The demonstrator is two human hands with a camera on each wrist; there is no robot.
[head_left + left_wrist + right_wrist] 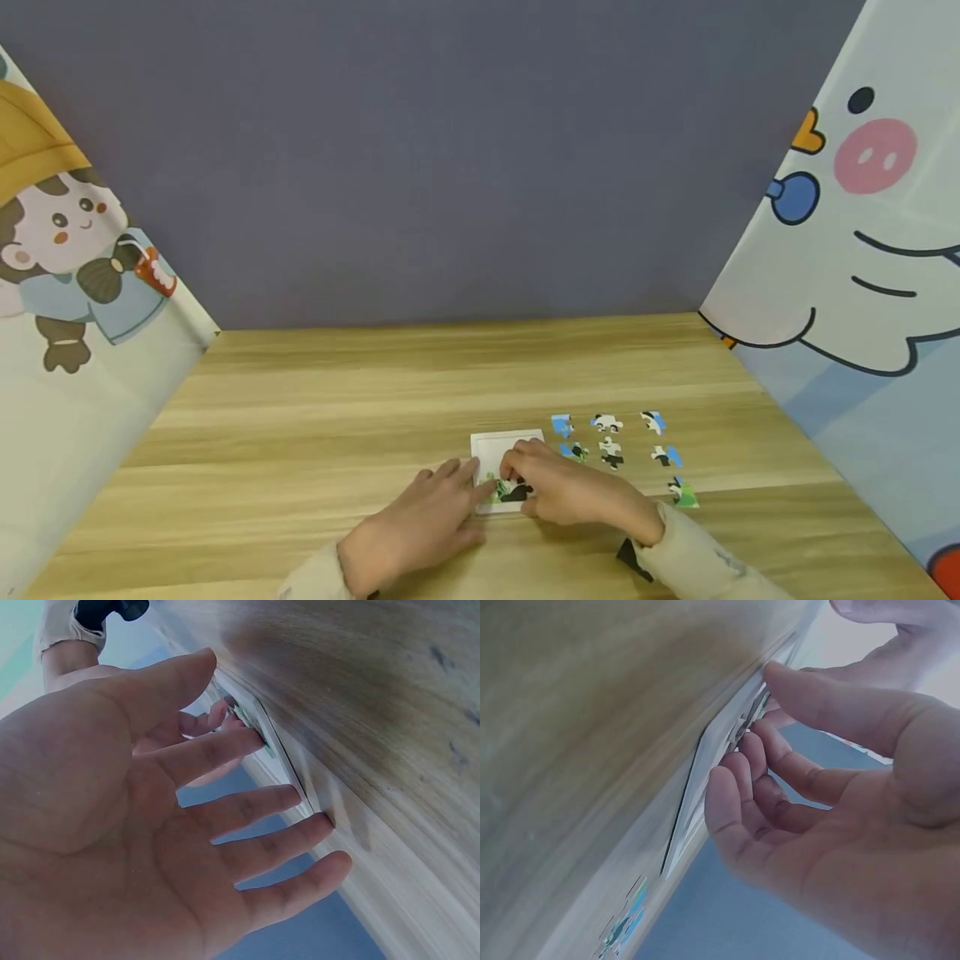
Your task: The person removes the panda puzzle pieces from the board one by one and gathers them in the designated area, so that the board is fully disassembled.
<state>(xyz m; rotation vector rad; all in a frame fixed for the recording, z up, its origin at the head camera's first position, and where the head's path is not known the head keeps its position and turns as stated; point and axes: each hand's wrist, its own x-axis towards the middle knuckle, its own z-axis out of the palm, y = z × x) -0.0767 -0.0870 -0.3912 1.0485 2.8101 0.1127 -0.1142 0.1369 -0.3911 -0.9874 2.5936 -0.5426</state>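
From the head view both hands meet over a small white puzzle tray lying flat on the wooden counter. The left hand lies with its fingers stretched out, the fingertips reaching the tray's near left edge; the right hand is curled over the tray's near right part, its fingers pressing on a green and black puzzle piece set in the tray. Only this view shows the loose puzzle pieces spread in rows on the counter just beyond and to the outer side of the right hand, with one green piece lying close by the right wrist. The left wrist view shows what the head view cannot: the left hand seen from the palm, open and flat, holding nothing, its fingertips touching the tray's edge, with the right hand's fingers just past them. The right wrist view shows the right hand from beneath, its fingers bent with their tips on the piece at the tray's rim; a few loose pieces appear blurred low along the counter.
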